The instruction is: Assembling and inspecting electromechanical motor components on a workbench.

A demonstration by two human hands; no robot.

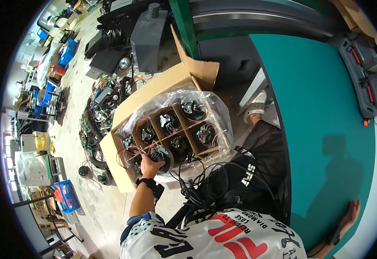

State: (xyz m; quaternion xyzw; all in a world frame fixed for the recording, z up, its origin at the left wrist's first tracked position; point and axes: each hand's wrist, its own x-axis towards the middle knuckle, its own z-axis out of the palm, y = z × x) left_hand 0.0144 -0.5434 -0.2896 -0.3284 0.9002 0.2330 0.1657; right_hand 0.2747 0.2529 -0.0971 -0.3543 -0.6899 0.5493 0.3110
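Observation:
My left hand [151, 166] reaches into an open cardboard box [141, 96] and grips a black, round, motor-like part [161, 158] by its rim, thumb across its near side. Its fingertips are partly hidden. Cardboard dividers [184, 129] split the box into cells, and several similar parts with silvery brackets and thin red and black wires [168, 122] sit in them. Clear plastic film [217, 110] lines the box. Far to the right, my right hand [351, 214] lies flat with fingers stretched out on the green tabletop [318, 108], holding nothing.
Black cables [192, 185] hang between the box and my lap. Tangled wires and parts [104, 103] lie on the floor left of the box. A blue basket [69, 196] stands farther left. A black and red device [367, 77] rests at the table's far right edge.

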